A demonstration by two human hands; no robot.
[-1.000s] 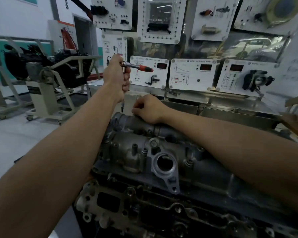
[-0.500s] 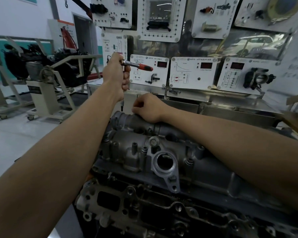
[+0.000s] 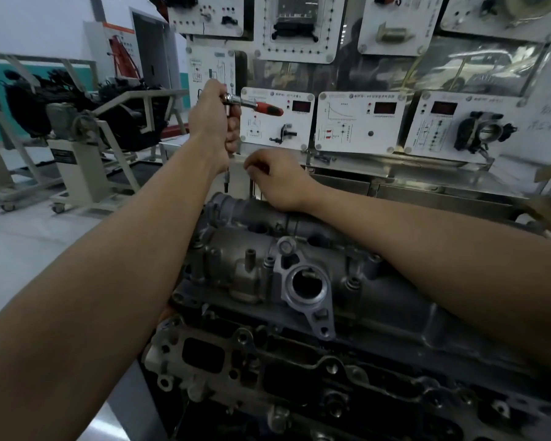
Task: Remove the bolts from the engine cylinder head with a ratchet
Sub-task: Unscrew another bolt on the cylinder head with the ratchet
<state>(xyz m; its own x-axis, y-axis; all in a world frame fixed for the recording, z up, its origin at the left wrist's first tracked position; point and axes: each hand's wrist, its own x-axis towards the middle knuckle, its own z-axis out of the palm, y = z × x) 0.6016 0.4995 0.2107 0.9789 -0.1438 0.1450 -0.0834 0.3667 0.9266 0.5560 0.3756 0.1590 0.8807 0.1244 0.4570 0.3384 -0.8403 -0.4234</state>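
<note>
Grey cast-metal engine cylinder head (image 3: 252, 265) is sitting low centre, left hand (image 3: 212, 122) is gripping the red-handled chrome ratchet (image 3: 255, 105) above its far end, right hand (image 3: 277, 183) is resting curled on the far edge, whether it is holding anything cannot tell, and white instrument panels (image 3: 360, 122) are standing behind.

Auto workshop: cylinder head (image 3: 242, 268), sensor panels (image 3: 360, 122)
</note>
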